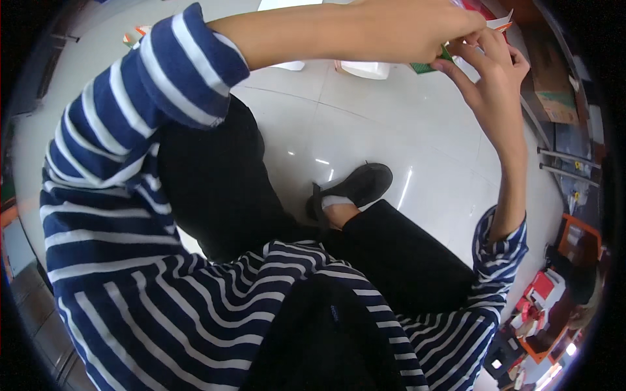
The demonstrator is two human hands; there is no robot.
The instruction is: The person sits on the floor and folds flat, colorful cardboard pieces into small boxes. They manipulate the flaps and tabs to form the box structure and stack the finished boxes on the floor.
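At the upper right, my two hands meet around a small package (425, 68), of which a green corner shows below the fingers. Above the fingertips, white and orange edges (503, 26) stick out, perhaps of the same package; most of it is hidden behind the hands. My left hand (443, 27) reaches in from the left with its fingers closed on it. Coming up from below, my right hand (490, 73) pinches it, the thumb near the green corner.
Below my arms lies a glossy white tiled floor (313, 107). White box-like items (365, 69) stand beyond my left forearm. A cardboard box (554, 98) and a metal rack (567, 159) are at the right. Red and white items (538, 296) fill an orange-edged shelf at the lower right.
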